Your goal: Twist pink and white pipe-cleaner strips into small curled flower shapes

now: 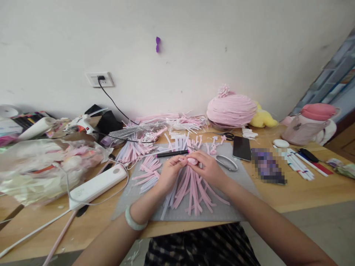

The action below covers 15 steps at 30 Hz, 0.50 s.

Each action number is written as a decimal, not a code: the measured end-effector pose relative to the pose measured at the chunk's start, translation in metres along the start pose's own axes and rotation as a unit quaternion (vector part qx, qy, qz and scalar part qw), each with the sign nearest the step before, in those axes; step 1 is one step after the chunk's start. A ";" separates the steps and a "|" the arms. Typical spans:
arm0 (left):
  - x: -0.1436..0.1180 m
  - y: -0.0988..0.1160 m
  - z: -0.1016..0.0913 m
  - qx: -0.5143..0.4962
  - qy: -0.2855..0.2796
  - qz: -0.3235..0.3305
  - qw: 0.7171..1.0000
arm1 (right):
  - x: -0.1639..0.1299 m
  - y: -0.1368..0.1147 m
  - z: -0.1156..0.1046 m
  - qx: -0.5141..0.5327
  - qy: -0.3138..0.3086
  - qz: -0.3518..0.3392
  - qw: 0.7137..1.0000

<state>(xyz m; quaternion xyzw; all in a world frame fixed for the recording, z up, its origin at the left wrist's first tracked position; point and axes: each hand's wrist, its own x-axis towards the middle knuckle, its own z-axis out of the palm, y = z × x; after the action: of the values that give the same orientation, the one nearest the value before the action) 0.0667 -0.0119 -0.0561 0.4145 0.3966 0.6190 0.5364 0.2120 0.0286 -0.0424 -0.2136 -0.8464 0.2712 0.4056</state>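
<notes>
At nine o'clock on the wooden surface [299,192] lies a crumpled plastic bag [47,162], and just right of it a white power bank [97,186] with its cable trailing off. Toward the middle, a grey mat [235,192] carries loose pink strips [194,192] fanned out toward six o'clock.

Over the mat the left hand [169,173], a pale bangle [134,220] on its wrist, meets the right hand [208,168]. Fingers of both are pinched together on a small pink rolled piece [192,161], held just above the strips at the mat's centre. The step in hand looks like rolling or shaping a strip into a small coil. The next move probably calls for a firm pinch so the coil does not spring loose while it is turned.

At twelve o'clock lies a black pen [172,153]. Toward two o'clock lie a metal ring [226,163] and a dark phone [242,148], with a pink wound dome [231,109] beyond.
</notes>
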 end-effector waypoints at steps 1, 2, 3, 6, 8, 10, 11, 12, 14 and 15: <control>0.001 0.001 -0.001 0.023 -0.007 -0.002 1.000 | 0.000 0.000 0.000 -0.003 -0.002 0.001 1.000; 0.001 0.003 -0.002 0.048 -0.013 -0.004 0.999 | 0.000 0.000 0.000 -0.010 -0.001 0.007 1.000; 0.002 0.005 -0.002 0.072 -0.017 -0.005 0.997 | 0.000 0.001 0.001 -0.017 0.001 0.018 1.000; 0.001 0.011 -0.001 0.120 -0.030 -0.010 0.992 | -0.002 0.005 0.004 -0.018 0.009 0.067 0.998; 0.000 0.014 0.000 0.135 -0.038 -0.011 0.990 | -0.002 0.008 0.005 0.002 0.009 0.094 0.996; -0.001 0.017 0.001 0.150 -0.044 -0.013 0.988 | -0.003 0.009 0.006 0.024 0.008 0.112 0.993; -0.001 0.018 0.001 0.159 -0.045 -0.014 0.986 | -0.003 0.010 0.006 0.033 0.008 0.119 0.992; -0.001 0.020 0.000 0.168 -0.044 -0.015 0.985 | -0.002 0.009 0.005 0.042 0.008 0.124 0.991; 0.000 0.024 -0.002 0.186 -0.035 -0.012 0.982 | -0.001 0.007 0.002 0.061 0.009 0.135 0.989; 0.000 0.026 -0.003 0.195 -0.028 -0.007 0.980 | -0.001 0.006 0.001 0.069 0.009 0.141 0.988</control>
<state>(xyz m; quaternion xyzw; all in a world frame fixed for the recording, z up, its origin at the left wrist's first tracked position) 0.0548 -0.0146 -0.0325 0.5252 0.4978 0.5142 0.4604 0.2128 0.0326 -0.0473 -0.3045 -0.7835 0.3815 0.3846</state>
